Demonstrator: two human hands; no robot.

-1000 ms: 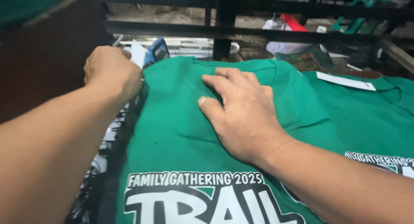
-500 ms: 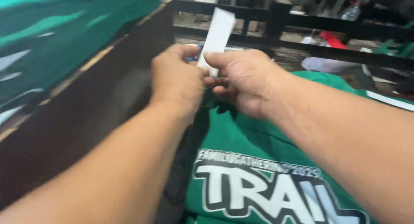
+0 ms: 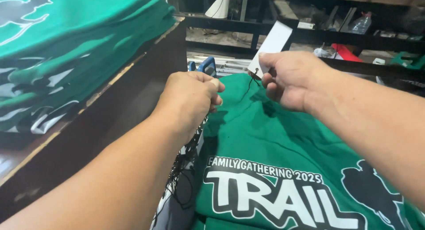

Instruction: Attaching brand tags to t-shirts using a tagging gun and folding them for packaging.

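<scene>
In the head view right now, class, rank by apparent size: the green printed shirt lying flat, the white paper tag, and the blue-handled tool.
1. Green printed shirt, largest.
2. White paper tag.
3. Blue-handled tool, smallest, though partly hidden behind the left hand, so unsure.

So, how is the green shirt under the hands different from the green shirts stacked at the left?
The green shirt under the hands lies spread out flat as a single piece; the stacked shirts are folded in a pile. The spread shirt shows large white lettering; the stacked ones show only parts of white and black shapes. Both are the same green.
</scene>
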